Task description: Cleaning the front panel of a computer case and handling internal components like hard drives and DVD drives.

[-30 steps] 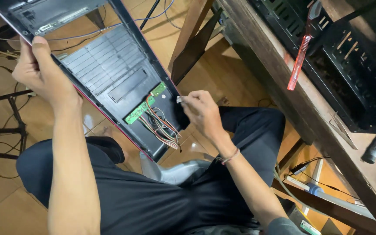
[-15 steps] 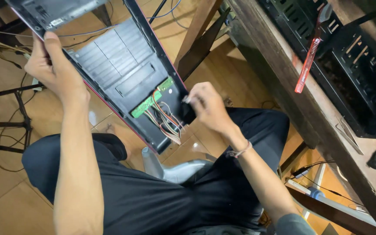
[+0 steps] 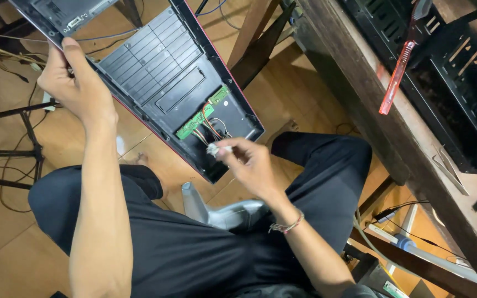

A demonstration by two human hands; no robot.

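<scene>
a black computer front panel [image 3: 155, 83] with a red edge hangs tilted over the person's lap, inner side up, a green circuit strip [image 3: 202, 113] near its lower end. the right hand [image 3: 249, 163] pinches a white connector [image 3: 213, 149] on coloured wires [image 3: 208, 131] (grip closed on it). the left hand [image 3: 75, 88] clasps the panel's upper edge. a red-handled tool [image 3: 397, 77] lies on the wooden desk [image 3: 360, 83] to the right.
</scene>
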